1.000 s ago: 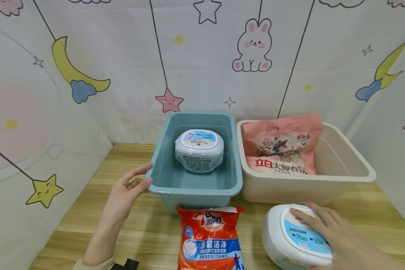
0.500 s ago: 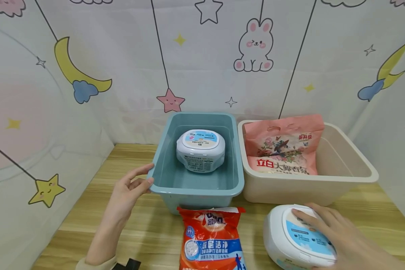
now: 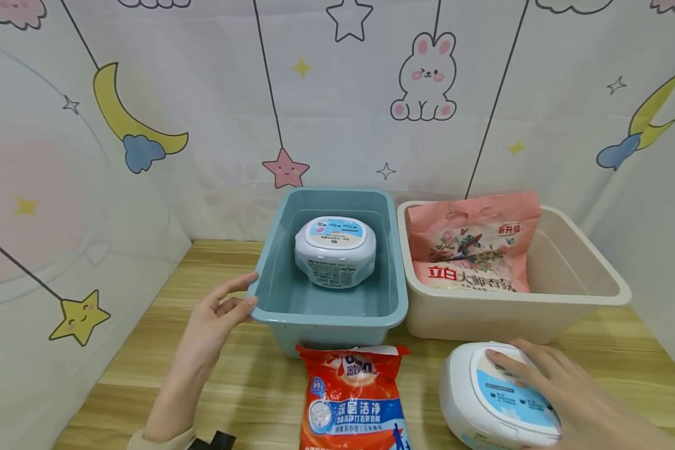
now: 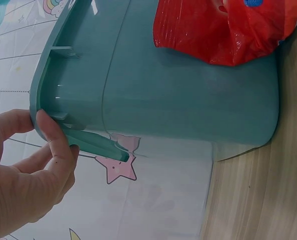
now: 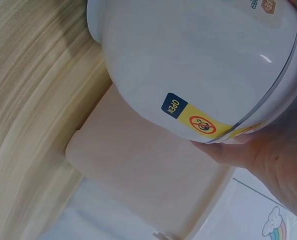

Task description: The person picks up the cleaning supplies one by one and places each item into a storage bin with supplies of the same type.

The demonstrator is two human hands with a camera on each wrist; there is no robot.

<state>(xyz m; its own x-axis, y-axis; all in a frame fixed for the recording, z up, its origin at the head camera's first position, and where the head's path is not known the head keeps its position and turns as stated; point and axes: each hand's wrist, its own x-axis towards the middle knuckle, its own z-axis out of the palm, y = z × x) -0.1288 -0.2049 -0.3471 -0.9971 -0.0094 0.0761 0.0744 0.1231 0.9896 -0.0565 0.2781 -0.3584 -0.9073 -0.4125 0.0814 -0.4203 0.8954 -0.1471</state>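
My left hand (image 3: 208, 334) pinches the left rim of a blue-green plastic basin (image 3: 320, 320); the left wrist view shows its thumb and fingers on either side of the rim (image 4: 34, 95). Inside the basin stands a white plastic tub (image 3: 335, 253) with a blue-and-cream lid label. At the lower right, my right hand (image 3: 570, 394) grips a second white tub (image 3: 461, 394), fingers spread over its lid. This tub looks tilted, and an "OPEN" sticker (image 5: 174, 105) shows on its side in the right wrist view. Whether it touches the table is unclear.
A beige bin (image 3: 500, 312) stands right of the basin, with a pink laundry detergent bag (image 3: 472, 244) leaning inside. In front of the basin lies a red detergent bag (image 3: 351, 394) on the wooden table (image 3: 146, 350). A cartoon-printed white curtain (image 3: 337, 112) surrounds the back and sides.
The head view has shifted very slightly. Both hands, the tubs, the bags and the containers keep their places.
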